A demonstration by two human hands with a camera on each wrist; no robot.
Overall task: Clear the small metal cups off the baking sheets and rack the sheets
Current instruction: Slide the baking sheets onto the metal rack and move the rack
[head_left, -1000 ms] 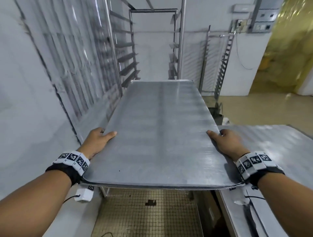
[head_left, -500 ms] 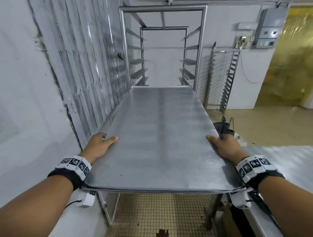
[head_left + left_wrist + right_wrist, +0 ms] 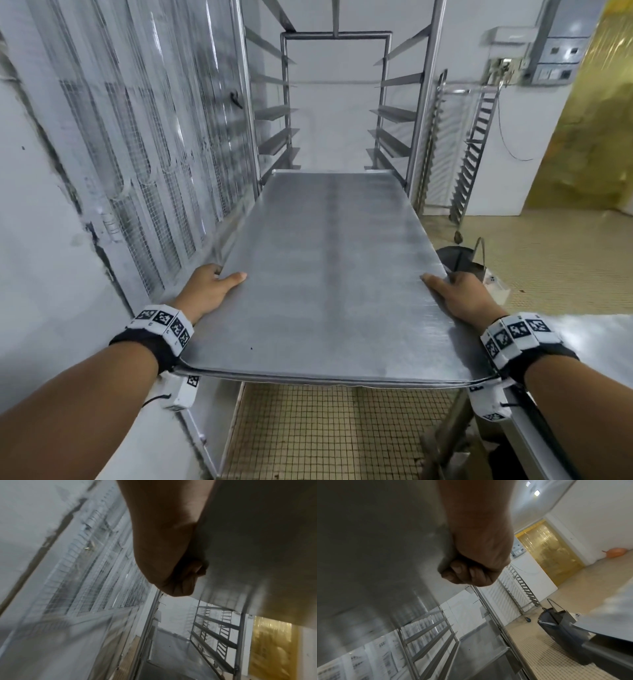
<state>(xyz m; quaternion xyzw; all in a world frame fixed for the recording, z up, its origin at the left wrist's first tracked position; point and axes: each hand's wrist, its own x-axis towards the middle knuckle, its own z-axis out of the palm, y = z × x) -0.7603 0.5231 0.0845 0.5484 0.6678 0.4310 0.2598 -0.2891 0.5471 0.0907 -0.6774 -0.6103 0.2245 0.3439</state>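
Both hands, left (image 3: 209, 291) and right (image 3: 462, 296), grip the bare sheet (image 3: 329, 274); keep it level, aligned with the rack (image 3: 419, 102) rails.

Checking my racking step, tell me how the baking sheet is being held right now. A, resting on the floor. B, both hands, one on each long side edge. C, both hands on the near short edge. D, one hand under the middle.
B: the left hand and the right hand each grip a long side edge of the baking sheet, thumbs on top.
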